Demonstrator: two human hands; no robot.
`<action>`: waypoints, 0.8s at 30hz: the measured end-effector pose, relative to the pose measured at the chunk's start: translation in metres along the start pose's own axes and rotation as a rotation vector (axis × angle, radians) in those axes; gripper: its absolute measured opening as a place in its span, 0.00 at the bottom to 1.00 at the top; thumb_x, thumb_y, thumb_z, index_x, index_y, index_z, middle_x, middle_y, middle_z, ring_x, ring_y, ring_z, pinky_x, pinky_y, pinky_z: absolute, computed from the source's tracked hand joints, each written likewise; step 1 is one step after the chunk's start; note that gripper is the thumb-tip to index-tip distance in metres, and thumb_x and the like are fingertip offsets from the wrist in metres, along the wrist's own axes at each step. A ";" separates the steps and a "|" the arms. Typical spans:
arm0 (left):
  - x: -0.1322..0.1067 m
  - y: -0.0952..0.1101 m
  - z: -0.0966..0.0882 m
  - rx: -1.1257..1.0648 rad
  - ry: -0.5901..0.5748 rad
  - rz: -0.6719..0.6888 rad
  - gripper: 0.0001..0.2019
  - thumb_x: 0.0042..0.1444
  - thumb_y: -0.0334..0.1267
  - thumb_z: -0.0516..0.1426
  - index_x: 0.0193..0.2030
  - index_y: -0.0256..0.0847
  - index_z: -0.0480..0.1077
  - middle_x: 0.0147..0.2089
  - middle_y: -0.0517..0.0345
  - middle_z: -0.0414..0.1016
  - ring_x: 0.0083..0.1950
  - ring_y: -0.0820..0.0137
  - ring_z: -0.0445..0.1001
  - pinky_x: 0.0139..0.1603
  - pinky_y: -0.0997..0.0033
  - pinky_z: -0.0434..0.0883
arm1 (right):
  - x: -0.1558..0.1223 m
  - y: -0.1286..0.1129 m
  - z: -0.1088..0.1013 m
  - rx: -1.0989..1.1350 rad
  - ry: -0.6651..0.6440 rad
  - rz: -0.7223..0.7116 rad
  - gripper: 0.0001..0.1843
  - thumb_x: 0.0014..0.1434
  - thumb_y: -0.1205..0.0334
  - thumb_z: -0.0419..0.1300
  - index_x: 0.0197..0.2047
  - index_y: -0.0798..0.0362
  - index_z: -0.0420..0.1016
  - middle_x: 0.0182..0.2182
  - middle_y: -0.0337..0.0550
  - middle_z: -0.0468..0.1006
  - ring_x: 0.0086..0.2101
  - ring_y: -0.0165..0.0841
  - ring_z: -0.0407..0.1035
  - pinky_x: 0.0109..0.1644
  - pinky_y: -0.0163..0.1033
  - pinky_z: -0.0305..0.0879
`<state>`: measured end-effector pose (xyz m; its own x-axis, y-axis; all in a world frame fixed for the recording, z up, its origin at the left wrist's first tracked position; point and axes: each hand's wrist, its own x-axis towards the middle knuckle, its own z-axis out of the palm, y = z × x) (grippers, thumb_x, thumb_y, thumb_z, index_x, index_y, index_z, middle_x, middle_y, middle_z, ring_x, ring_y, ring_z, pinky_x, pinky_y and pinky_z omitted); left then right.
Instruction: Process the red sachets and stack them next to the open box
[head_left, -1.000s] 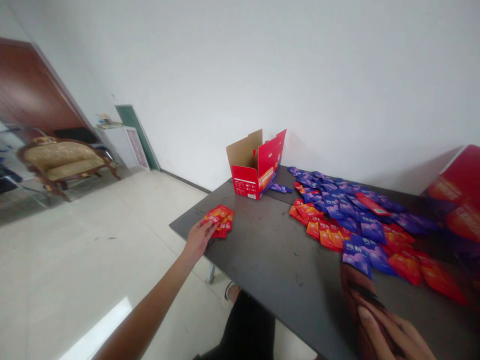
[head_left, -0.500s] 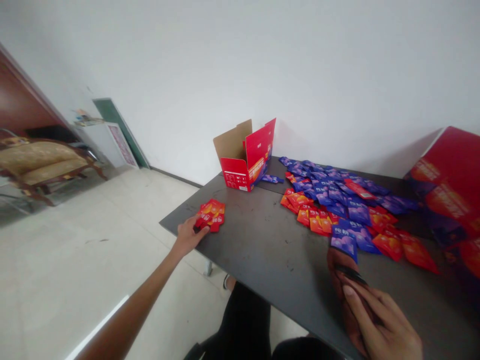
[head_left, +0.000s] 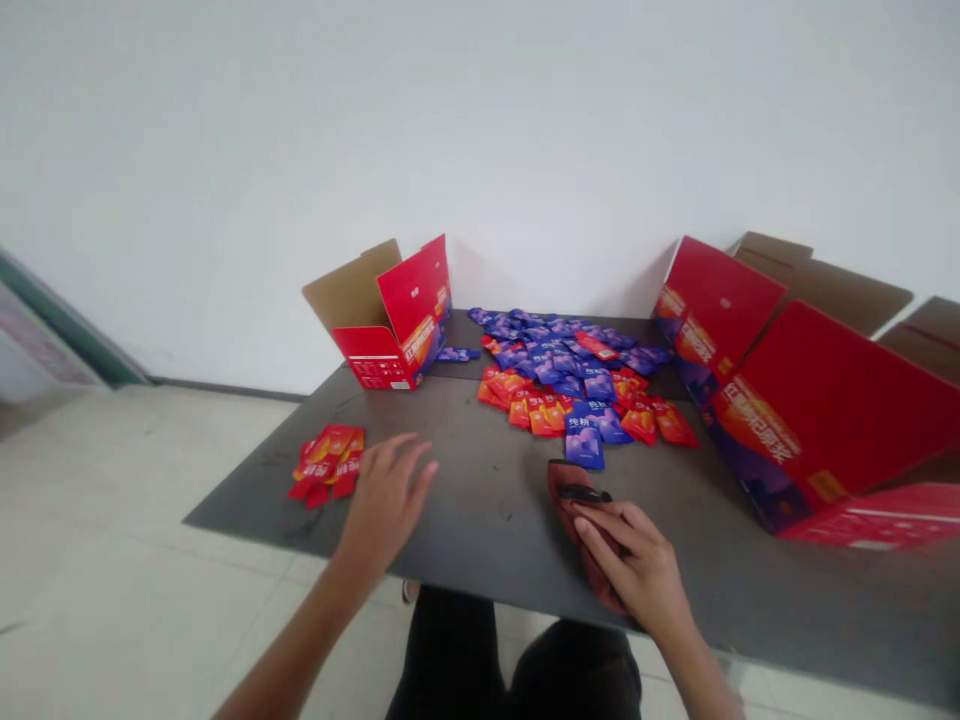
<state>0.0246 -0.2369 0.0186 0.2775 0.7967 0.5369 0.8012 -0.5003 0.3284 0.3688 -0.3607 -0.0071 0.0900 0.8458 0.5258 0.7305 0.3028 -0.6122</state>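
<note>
Fingers (head_left: 630, 524) of your right hand (head_left: 651, 568) are clamped on a reddish-brown item (head_left: 595, 574) with one black strip, at the tabletop's (head_left: 480, 490) front edge. Your left hand (head_left: 379, 512) has its fingers spread apart, just beside a small heap of red packets (head_left: 332, 456); they overlap too much to count, and their white lettering is blurred. Ahead of your right hand lies one blue packet (head_left: 586, 448), its white characters seemingly 纯粉, at the front of a larger spread of blue packets (head_left: 546, 356) and orange-red packets (head_left: 546, 416), also too overlapped to count. Left of that spread stands one open red carton (head_left: 414, 288), another blue packet (head_left: 460, 354) beside it. To your right are what look like two more open cartons (head_left: 836, 395); the nearer label seems to start with 红, the rest unclear.
</note>
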 end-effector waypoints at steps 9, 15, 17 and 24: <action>0.119 0.095 0.148 -0.089 -0.203 0.049 0.19 0.69 0.39 0.55 0.64 0.37 0.71 0.62 0.40 0.72 0.62 0.55 0.71 0.64 0.57 0.67 | 0.000 -0.005 0.000 0.101 -0.076 0.080 0.15 0.70 0.50 0.58 0.53 0.41 0.84 0.42 0.45 0.79 0.45 0.36 0.76 0.50 0.41 0.74; 0.161 0.089 0.169 0.029 -0.080 -0.161 0.22 0.72 0.41 0.50 0.68 0.34 0.65 0.69 0.32 0.62 0.68 0.46 0.62 0.66 0.46 0.64 | 0.001 0.000 0.003 0.116 -0.098 0.130 0.14 0.70 0.50 0.58 0.54 0.37 0.83 0.42 0.42 0.78 0.45 0.36 0.75 0.50 0.40 0.73; 0.175 0.080 0.168 0.056 -0.098 -0.184 0.21 0.72 0.41 0.52 0.68 0.36 0.65 0.69 0.36 0.63 0.68 0.49 0.63 0.66 0.47 0.65 | 0.000 0.002 0.005 0.106 -0.096 0.133 0.14 0.70 0.50 0.58 0.53 0.36 0.83 0.41 0.42 0.78 0.44 0.36 0.75 0.49 0.39 0.73; 0.215 0.062 0.164 0.069 -0.356 -0.233 0.18 0.68 0.44 0.60 0.60 0.40 0.71 0.61 0.47 0.72 0.57 0.59 0.75 0.57 0.50 0.76 | 0.000 0.009 0.009 0.118 -0.125 0.131 0.14 0.70 0.50 0.57 0.53 0.36 0.83 0.42 0.42 0.78 0.45 0.36 0.75 0.50 0.39 0.72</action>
<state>0.2212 -0.0412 0.0276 0.2410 0.9591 0.1485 0.8942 -0.2789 0.3501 0.3687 -0.3543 -0.0183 0.0888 0.9269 0.3647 0.6333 0.2300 -0.7389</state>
